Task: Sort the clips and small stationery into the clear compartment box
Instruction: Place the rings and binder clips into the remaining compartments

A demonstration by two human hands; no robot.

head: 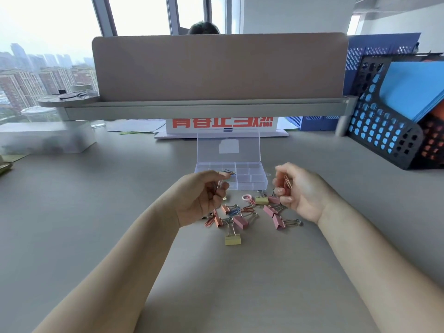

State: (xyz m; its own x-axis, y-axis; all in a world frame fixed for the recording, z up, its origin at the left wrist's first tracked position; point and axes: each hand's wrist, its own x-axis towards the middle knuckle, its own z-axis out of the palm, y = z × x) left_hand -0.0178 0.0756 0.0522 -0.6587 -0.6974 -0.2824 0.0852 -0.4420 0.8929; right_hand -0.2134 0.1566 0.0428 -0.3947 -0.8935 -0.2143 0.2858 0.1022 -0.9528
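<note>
Left hand (204,195) fingers curled, pinching a pale paper clip (219,184), long axis near upright. Right hand (299,192) fingers pinch pink paper clips (287,181), long axis upright, top tilted slightly left. Clear compartment box (252,180) sits just beyond both sets of fingers, lid open, long axis left-right. Binder clips (240,221) lie scattered on the bench (96,212) between and below the fingers.

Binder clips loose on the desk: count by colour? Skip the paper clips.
Yellow binder clips: 2
Pink binder clips: 4, one partly hidden near the box
Orange binder clips: 2
Total: 8
</note>
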